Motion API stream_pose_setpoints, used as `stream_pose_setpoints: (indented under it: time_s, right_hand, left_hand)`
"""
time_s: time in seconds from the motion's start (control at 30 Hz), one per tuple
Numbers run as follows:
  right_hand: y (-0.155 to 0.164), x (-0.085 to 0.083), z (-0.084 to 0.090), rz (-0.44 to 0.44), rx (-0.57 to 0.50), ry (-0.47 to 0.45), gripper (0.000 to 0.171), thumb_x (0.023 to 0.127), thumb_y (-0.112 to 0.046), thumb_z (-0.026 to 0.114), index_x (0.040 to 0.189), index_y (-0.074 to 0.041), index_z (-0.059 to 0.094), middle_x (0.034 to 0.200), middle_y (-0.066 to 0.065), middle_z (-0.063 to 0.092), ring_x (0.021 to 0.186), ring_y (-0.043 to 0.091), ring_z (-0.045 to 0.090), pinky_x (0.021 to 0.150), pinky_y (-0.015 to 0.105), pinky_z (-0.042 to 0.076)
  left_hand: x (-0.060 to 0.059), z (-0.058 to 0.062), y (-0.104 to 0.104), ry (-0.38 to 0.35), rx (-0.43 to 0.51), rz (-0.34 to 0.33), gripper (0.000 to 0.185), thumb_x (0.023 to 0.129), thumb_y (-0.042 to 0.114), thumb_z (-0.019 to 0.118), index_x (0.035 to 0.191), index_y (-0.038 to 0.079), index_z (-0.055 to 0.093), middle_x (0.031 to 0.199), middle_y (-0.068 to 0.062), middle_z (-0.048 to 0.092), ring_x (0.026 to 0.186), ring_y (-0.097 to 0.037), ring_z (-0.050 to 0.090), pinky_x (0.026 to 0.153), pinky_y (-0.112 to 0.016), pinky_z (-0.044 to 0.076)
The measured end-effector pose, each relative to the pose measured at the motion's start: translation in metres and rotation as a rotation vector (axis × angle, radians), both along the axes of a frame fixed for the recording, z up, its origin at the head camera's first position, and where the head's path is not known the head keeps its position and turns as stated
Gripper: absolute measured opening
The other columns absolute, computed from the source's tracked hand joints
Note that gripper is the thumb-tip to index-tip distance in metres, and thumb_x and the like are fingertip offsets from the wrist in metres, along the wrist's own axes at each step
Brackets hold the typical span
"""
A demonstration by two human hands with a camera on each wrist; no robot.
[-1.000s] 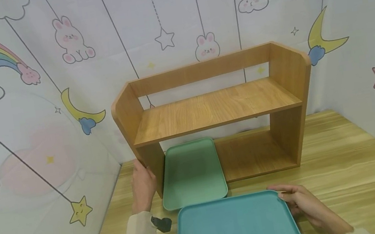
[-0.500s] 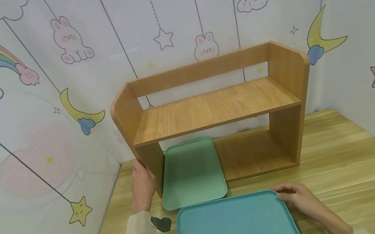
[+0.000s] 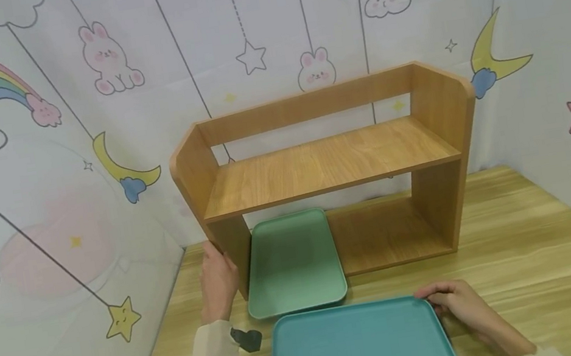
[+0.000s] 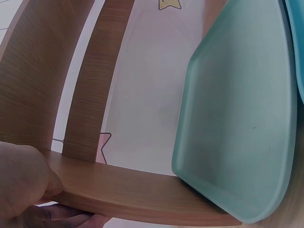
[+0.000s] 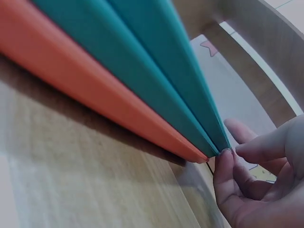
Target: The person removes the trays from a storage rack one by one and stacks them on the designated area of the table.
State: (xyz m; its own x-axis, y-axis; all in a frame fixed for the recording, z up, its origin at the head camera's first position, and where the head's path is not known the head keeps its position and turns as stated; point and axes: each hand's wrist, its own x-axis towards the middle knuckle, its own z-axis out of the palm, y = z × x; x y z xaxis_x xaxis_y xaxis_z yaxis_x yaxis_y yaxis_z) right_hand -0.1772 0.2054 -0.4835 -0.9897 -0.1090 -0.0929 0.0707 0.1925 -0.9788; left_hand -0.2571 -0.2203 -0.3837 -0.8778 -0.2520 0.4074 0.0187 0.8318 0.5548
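Observation:
My left hand [image 3: 218,283] grips the left side panel of a wooden desk shelf [image 3: 328,165], thumb on one face and fingers behind it in the left wrist view. A green tray [image 3: 293,263] lies in the shelf's lower compartment at the left, its near end jutting out past the front. In front of it is a blue tray [image 3: 360,345], cut off by the bottom of the head view. My right hand [image 3: 460,306] pinches this tray's far right corner. The right wrist view shows the blue tray on top of another teal tray [image 5: 116,52] and an orange tray [image 5: 95,95].
The shelf stands on a wood-grain table [image 3: 542,263] against a patterned fabric wall [image 3: 262,21]. Its upper board [image 3: 327,162] runs above the compartment, and its right side panel [image 3: 439,204] stands beyond the lower board.
The blue tray's far edge has shifted slightly toward me, opening a small gap to the green tray. My right fingers have shifted slightly at its corner. My left hand stays on the panel.

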Motion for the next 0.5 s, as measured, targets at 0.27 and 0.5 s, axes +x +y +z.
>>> stream_pose_setpoints:
  time_s: [0.27, 0.5]
  right_hand:
    - [0.0002, -0.0015, -0.002, -0.009, -0.008, -0.019, 0.025, 0.091, -0.003, 0.053, 0.108, 0.007, 0.066, 0.104, 0.004, 0.07, 0.085, 0.004, 0.062, 0.071, 0.025, 0.052]
    - [-0.0009, -0.0015, -0.0037, -0.051, -0.012, -0.044, 0.025, 0.09, -0.002, 0.051, 0.109, 0.006, 0.067, 0.102, 0.002, 0.071, 0.083, 0.004, 0.061, 0.07, 0.025, 0.052]
  left_hand:
    - [0.0005, -0.0008, -0.0006, 0.016, 0.003, 0.002, 0.028, 0.098, 0.009, 0.038, 0.121, -0.007, 0.034, 0.107, -0.035, 0.057, 0.093, -0.05, 0.061, 0.073, -0.057, 0.048]
    - [0.0019, -0.0002, 0.0005, 0.032, -0.013, -0.01, 0.026, 0.098, 0.008, 0.039, 0.119, -0.008, 0.035, 0.107, -0.035, 0.057, 0.092, -0.05, 0.061, 0.073, -0.056, 0.049]
